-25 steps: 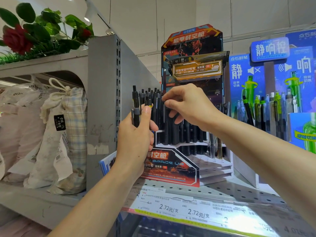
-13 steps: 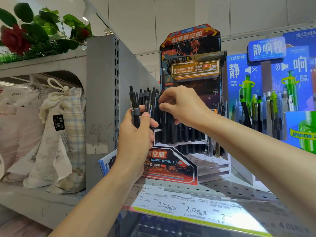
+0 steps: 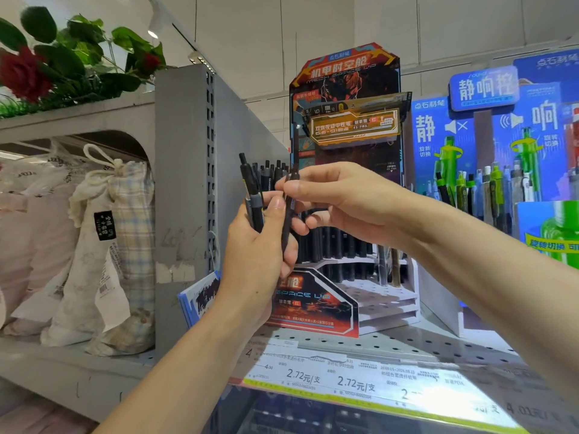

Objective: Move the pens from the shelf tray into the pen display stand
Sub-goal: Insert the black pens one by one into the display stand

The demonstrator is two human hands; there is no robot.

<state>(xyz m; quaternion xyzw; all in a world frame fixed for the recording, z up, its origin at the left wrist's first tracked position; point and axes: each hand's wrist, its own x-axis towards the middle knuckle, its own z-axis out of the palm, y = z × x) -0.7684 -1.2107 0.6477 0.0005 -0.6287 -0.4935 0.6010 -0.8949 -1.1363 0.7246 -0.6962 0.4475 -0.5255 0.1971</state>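
Head view: both hands hold black pens in front of the pen display stand (image 3: 347, 214).
The left hand (image 3: 253, 255) grips a small bunch of pens (image 3: 252, 195) upright; the right hand (image 3: 338, 202) pinches one pen (image 3: 286, 220) just beside that bunch. More black pens stand in the stand's slots, on the perforated shelf (image 3: 407, 343).

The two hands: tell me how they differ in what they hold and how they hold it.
The left hand grips a bundle of dark pens in its fist, upright; the right hand pinches a single black pen near its top between thumb and fingertips. The left hand comes up from below, the right reaches in from the right side. Both are raised in front of the pen display stand, close together.
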